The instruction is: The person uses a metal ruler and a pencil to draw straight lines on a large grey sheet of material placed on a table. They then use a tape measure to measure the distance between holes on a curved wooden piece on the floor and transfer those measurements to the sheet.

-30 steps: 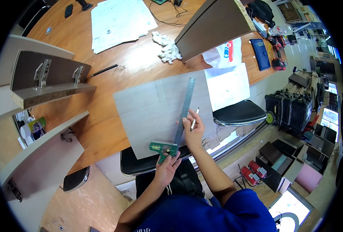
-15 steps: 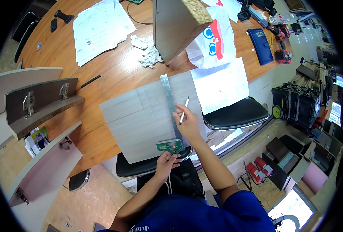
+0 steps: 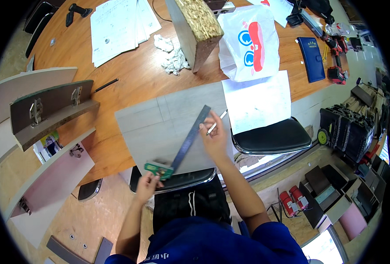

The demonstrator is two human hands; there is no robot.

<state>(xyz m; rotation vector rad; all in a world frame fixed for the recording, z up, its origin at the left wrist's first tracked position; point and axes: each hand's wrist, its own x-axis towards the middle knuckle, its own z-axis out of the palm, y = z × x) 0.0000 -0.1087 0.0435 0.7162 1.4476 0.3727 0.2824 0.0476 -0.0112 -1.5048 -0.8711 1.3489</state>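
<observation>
My left hand [image 3: 147,185] is closed around the green head of a combination square [image 3: 159,170], just past the near edge of a grey board [image 3: 155,132]. The square's metal blade [image 3: 191,136] slants up to the right over the board, its far end beside my right fingers. In my right hand [image 3: 215,140] is a slim white pen [image 3: 211,128], held between the fingers with its tip pointing up and right. Thin pencil lines cross the far left part of the board. Whether my right fingers touch the blade I cannot tell.
A thick chipboard piece [image 3: 195,39] stands upright beyond the board. A white bag [image 3: 250,44] and a paper sheet [image 3: 261,103] lie to the right. Hinged panels [image 3: 49,112] stand at the left. Black chairs [image 3: 272,137] sit under the table's near edge.
The square has left its upright position along the board and swung to a slant, its green head carried left by my left hand. My right hand still holds the pen.
</observation>
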